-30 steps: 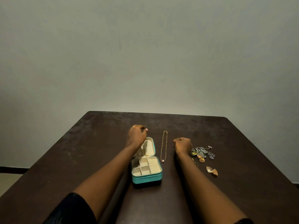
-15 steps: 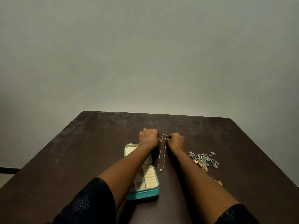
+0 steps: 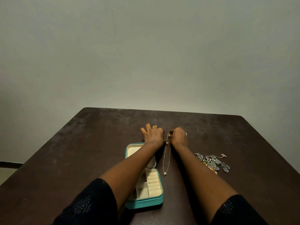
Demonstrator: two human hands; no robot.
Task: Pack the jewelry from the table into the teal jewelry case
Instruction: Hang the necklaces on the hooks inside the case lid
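Observation:
The teal jewelry case point(image 3: 144, 202) lies open near the table's front, cream compartments showing, its lid point(image 3: 130, 150) flat behind it. My left forearm crosses over the case. A thin gold necklace point(image 3: 167, 159) with a pearl at its near end lies stretched out just right of the case. My right hand point(image 3: 178, 137) pinches the chain's far end. My left hand point(image 3: 153, 134) sits beside that end with its outer fingers splayed; its thumb and forefinger are hidden, so I cannot tell whether they hold the chain. A pile of silver-blue and gold jewelry point(image 3: 212, 163) lies to the right.
The dark brown table point(image 3: 81, 151) stands against a plain grey wall. Its far edge runs just beyond my hands, and the left and right edges slope toward me. My dark sleeves fill the bottom of the view.
Both hands have come together at the far end of the necklace. My left hand left the case lid and now has its outer fingers spread. The view has shifted closer.

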